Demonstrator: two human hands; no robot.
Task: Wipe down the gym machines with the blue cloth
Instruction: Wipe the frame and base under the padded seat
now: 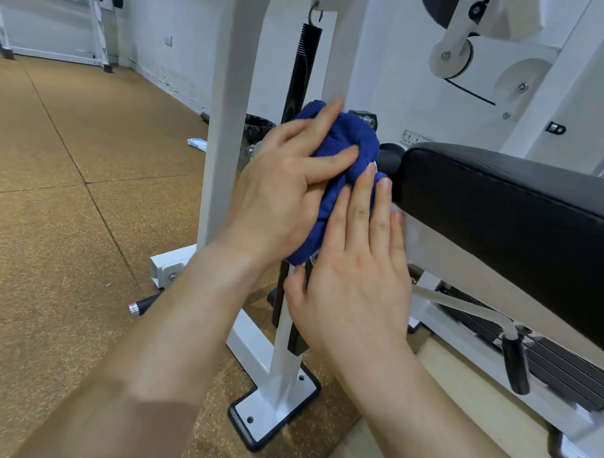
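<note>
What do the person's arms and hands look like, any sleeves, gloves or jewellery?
Left hand and right hand are both bare: no gloves, and no rings or watch show. The left forearm and right forearm are uncovered down to the frame's lower edge, with no sleeve in view.

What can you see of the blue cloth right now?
The blue cloth is deep blue with a ribbed, towel-like texture. It is bunched into a thick wad rather than spread flat. It sits against the white upright post, just left of the black padded bench. The left hand presses over it with fingers spread, and the right hand touches its lower right edge with its fingertips. What it covers is hidden.
</note>
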